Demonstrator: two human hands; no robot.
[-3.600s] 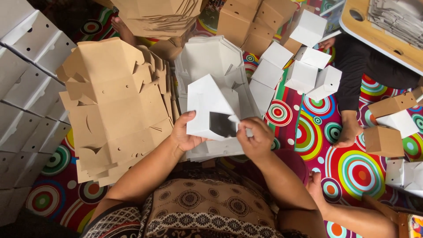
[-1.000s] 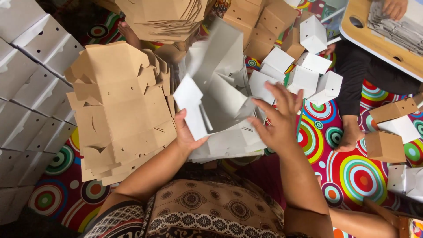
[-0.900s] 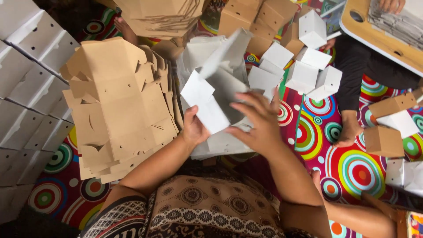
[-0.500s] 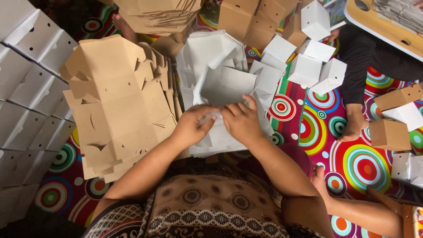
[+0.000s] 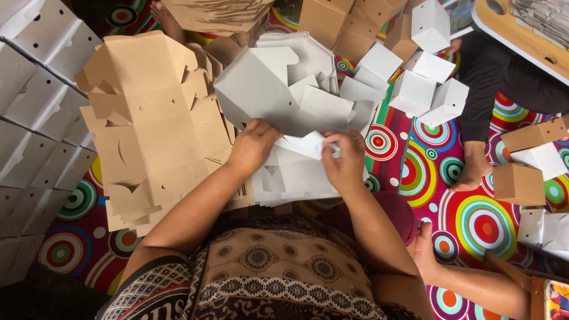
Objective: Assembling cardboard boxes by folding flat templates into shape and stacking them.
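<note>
White box blank (image 5: 278, 95) is lying half-folded over a white flat stack (image 5: 296, 178) on the floor; left hand (image 5: 253, 145) and right hand (image 5: 344, 160) are pinching its flaps, brown blanks (image 5: 148, 130) crowding left.

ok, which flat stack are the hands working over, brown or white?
The white stack: left hand and right hand fold a white blank above it. The brown stack lies untouched beside.

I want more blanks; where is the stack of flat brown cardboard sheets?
The stack of flat brown cardboard sheets lies left of the left hand, between white boxes and white sheets.
</note>
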